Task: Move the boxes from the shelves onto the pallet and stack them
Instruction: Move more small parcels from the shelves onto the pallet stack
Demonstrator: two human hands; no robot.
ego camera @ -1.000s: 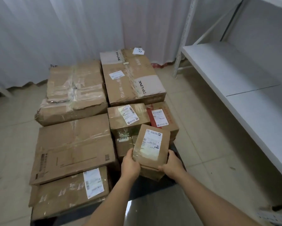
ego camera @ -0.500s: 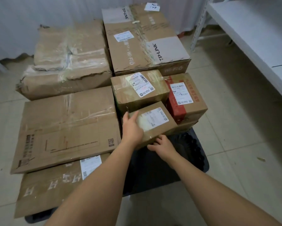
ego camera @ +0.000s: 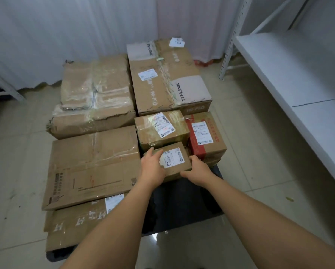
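Note:
A small brown box [ego camera: 174, 158] with a white label lies flat on the dark pallet [ego camera: 184, 202], in front of a taped box [ego camera: 160, 129] and beside a red-banded box [ego camera: 205, 136]. My left hand [ego camera: 153, 166] rests over its left side and my right hand [ego camera: 197, 169] grips its right front corner. Larger cartons fill the pallet: a TP-LINK carton [ego camera: 168, 78] at the back, a crushed taped carton [ego camera: 94, 96] to its left, a flat carton [ego camera: 93, 164] and another flat one [ego camera: 79, 224] under my left arm.
A white shelf [ego camera: 298, 74] runs along the right, its board bare. White curtains hang behind the pallet. A shelf post [ego camera: 230, 39] stands at the back right. Tiled floor [ego camera: 259, 152] lies between the pallet and the shelf.
The small box went from tilted in the air in both hands down onto the pallet, lying flat in front of the taped box. My right hand moved up to its right corner.

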